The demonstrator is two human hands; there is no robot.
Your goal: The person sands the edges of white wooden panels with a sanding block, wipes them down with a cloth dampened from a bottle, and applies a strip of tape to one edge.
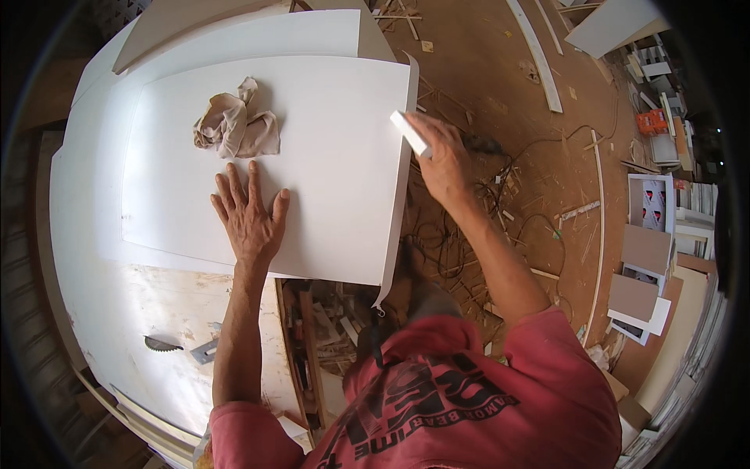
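Observation:
A large white panel (336,187) lies flat on the workbench, overhanging its right side. My left hand (251,219) rests open on it, palm down with fingers spread. Just beyond those fingertips sits a crumpled beige cloth (236,129). My right hand (445,160) grips a small white rectangular block (411,134) at the panel's right edge; whether the block presses on the edge is hard to tell. Along that edge runs a thin white edging strip (397,203). Its loose ends stick out past both corners, the near one curling down.
On the bench's worn wooden part (187,305) lie a toothed dark blade (162,344) and a flat metal blade (205,352). Wood scraps, long white strips (539,59) and dark cables (449,250) litter the brown floor. White boxes (650,211) and boards stand at the right.

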